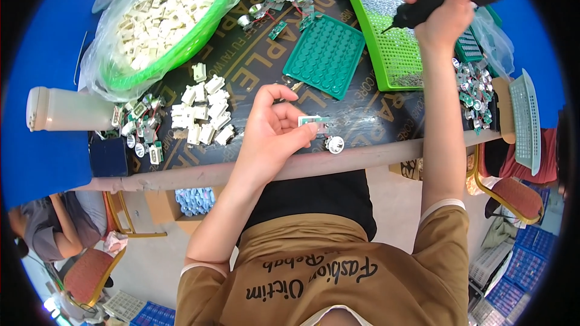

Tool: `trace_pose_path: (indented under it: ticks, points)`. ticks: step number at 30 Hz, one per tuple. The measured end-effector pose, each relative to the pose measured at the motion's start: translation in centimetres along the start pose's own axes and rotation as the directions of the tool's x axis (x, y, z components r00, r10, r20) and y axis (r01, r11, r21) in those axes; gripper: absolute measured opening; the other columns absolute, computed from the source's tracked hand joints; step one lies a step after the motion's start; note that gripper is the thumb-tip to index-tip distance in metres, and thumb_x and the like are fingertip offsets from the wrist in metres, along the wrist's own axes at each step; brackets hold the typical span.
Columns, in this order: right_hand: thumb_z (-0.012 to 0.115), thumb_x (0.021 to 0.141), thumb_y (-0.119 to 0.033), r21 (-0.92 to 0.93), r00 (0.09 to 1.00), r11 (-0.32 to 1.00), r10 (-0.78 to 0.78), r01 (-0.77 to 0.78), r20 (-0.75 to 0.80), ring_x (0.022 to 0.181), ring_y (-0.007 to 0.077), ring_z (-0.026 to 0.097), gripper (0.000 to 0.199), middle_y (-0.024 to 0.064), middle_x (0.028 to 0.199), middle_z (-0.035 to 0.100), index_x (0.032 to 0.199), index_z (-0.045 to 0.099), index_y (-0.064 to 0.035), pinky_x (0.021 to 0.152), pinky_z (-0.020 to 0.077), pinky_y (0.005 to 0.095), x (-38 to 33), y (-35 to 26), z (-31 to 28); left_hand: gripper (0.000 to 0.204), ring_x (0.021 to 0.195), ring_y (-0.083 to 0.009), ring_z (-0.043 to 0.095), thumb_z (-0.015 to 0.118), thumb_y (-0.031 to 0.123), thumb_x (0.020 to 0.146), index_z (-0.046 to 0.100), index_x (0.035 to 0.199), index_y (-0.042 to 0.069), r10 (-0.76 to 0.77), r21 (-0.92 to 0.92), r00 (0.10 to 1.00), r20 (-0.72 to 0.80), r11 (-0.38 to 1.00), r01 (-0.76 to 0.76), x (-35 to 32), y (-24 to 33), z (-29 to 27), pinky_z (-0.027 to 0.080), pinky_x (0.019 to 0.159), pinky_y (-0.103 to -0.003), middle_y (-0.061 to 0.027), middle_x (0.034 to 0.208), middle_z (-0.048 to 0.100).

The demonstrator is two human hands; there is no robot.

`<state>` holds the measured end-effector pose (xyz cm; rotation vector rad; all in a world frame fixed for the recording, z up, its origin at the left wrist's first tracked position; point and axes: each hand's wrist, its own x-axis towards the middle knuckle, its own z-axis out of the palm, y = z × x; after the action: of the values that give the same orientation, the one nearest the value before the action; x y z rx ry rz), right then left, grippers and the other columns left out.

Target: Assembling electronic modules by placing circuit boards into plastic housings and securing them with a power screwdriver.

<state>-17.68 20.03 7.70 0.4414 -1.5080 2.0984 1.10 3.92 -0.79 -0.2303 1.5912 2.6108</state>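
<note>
My left hand point(272, 127) pinches a small white plastic housing with a green circuit board point(311, 121) near the table's front edge. A round silver reflector point(335, 144) lies just beside it, apparently joined by thin wires. Up at the right, my right hand point(444, 27) is wrapped round a black electric screwdriver point(432, 3) with an orange label. Its thin tip points down and left over a bright green perforated screw tray point(396, 63), where many small silver screws lie. Whether a screw sits on the tip is too small to tell.
A dark green dimpled tray point(326, 54) lies mid-table. White housings fill a green basket point(226, 9) lined with plastic, and more are piled point(202, 108) left of my hand. Circuit boards with reflectors point(475, 93) are heaped at the right. A whitish bottle point(69, 109) lies far left. Another person point(63, 229) sits at left.
</note>
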Motion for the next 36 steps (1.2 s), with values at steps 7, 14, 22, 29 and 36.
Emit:
trace_pose_path:
  ticks: [7,14,22,29,36]
  points:
    - [0.042,0.065,-0.071,0.418,0.802,0.833,0.051,-0.363,0.595,0.065,0.0148,0.035,0.072,0.0052,0.069,0.040,0.097,0.055,-0.0071,0.065,0.0284,0.0314,-1.1,-6.2,-3.5,0.043,0.065,-0.0055,0.054,0.066,-0.003,0.071,0.038,0.102,0.004,0.021,0.072,1.000,-0.013,0.997,-0.020,0.2,0.3,0.3,0.045,0.058,-0.018,-0.0025,0.073,0.054]
    - [0.047,0.059,-0.080,0.272,0.830,0.962,-0.126,-0.031,0.544,0.054,0.0119,0.040,0.081,0.0005,0.067,0.043,0.101,0.050,-0.0110,0.056,0.0322,0.0279,-11.1,-8.7,0.3,0.042,0.061,-0.0060,0.055,0.065,-0.003,0.070,0.038,0.102,0.003,0.038,0.136,0.999,-0.035,0.990,-0.033,0.3,0.0,0.4,0.045,0.055,-0.018,-0.0037,0.070,0.056]
    - [0.054,0.058,-0.078,0.248,0.634,0.969,-0.180,-0.019,0.752,0.055,0.0136,0.049,0.082,0.0015,0.072,0.049,0.109,0.042,-0.0148,0.055,0.0382,0.0283,-10.9,-8.5,-0.4,0.041,0.061,-0.0057,0.055,0.066,-0.002,0.070,0.038,0.100,0.002,0.051,0.133,0.998,-0.034,0.990,-0.046,0.1,0.0,0.5,0.045,0.055,-0.018,-0.0039,0.069,0.056]
    - [0.053,0.061,-0.077,0.234,0.615,0.972,-0.170,-0.025,0.770,0.053,0.0130,0.049,0.080,0.0016,0.072,0.049,0.108,0.042,-0.0142,0.054,0.0387,0.0277,-10.8,-8.9,0.0,0.040,0.061,-0.0053,0.053,0.066,-0.002,0.070,0.039,0.100,0.003,0.036,0.131,0.999,-0.040,0.991,-0.030,0.1,0.2,0.4,0.043,0.054,-0.018,-0.0028,0.069,0.054]
    - [0.052,0.062,-0.076,0.194,0.666,0.980,-0.114,-0.046,0.737,0.054,0.0135,0.049,0.080,0.0023,0.072,0.049,0.110,0.040,-0.0135,0.054,0.0385,0.0285,-11.1,-9.1,-0.1,0.040,0.061,-0.0053,0.053,0.066,-0.002,0.070,0.039,0.100,0.003,0.026,0.105,0.999,-0.031,0.994,-0.023,0.2,0.2,0.4,0.043,0.054,-0.018,-0.0026,0.069,0.054]
